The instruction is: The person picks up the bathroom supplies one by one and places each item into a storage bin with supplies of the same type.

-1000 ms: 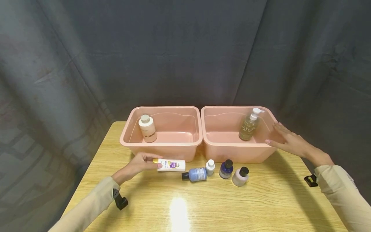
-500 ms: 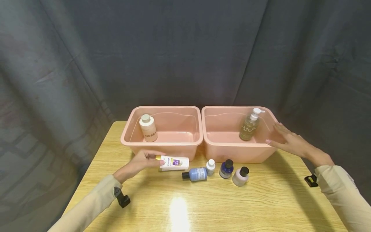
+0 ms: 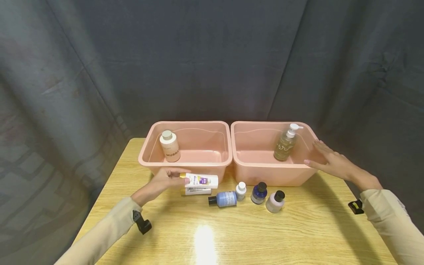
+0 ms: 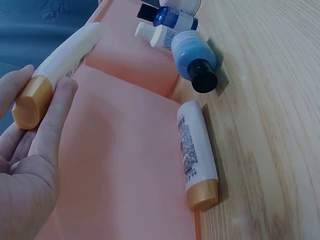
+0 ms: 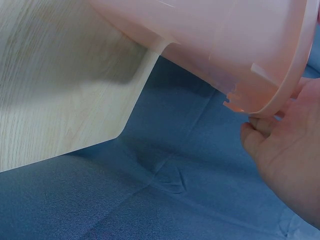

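My left hand grips a white bottle with a yellow cap by its cap end, raised off the table in front of the left pink bin. The left wrist view shows thumb and fingers round the cap of this held bottle. Below it, a second white bottle with a yellow cap lies on the table against the bin's wall. My right hand rests on the corner rim of the right pink bin, fingers loosely extended; in the right wrist view, the hand touches that rim, some fingers hidden.
In front of the bins are a lying light-blue bottle, a small white bottle, a dark-blue bottle and a pale black-capped bottle. A white bottle stands in the left bin, a green pump bottle in the right.
My left hand has lifted the white bottle and moved it slightly right and toward the bin, uncovering the similar bottle beneath. My right hand stays on the rim.
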`<state>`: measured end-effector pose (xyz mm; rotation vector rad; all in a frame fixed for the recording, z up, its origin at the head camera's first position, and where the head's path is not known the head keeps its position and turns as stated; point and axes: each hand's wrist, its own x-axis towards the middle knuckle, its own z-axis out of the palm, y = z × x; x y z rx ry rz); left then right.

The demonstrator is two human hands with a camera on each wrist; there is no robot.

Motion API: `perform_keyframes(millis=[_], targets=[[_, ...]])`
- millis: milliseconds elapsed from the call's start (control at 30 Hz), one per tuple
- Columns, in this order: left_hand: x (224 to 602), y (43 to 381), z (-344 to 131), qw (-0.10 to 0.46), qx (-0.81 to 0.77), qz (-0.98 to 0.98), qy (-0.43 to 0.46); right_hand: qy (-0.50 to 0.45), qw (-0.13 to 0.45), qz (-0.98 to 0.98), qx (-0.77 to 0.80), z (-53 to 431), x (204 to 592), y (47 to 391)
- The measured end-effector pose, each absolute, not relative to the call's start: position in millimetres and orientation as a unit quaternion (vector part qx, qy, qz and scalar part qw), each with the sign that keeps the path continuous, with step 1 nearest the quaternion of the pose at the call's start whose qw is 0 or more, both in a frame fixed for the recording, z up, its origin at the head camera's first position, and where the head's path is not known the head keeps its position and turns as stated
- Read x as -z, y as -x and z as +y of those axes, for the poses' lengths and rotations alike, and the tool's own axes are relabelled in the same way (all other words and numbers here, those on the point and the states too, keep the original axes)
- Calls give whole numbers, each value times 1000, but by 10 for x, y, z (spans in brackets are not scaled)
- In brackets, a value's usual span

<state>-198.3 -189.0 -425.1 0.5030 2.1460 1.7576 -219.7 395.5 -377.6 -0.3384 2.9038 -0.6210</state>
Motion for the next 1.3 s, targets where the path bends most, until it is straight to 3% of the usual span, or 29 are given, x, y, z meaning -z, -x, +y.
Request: perform_keyframes(millis=[1300], targets=[[3961,2119,-1636,146,-631,748,-147,117,72,970,202,3953,3765,2194]])
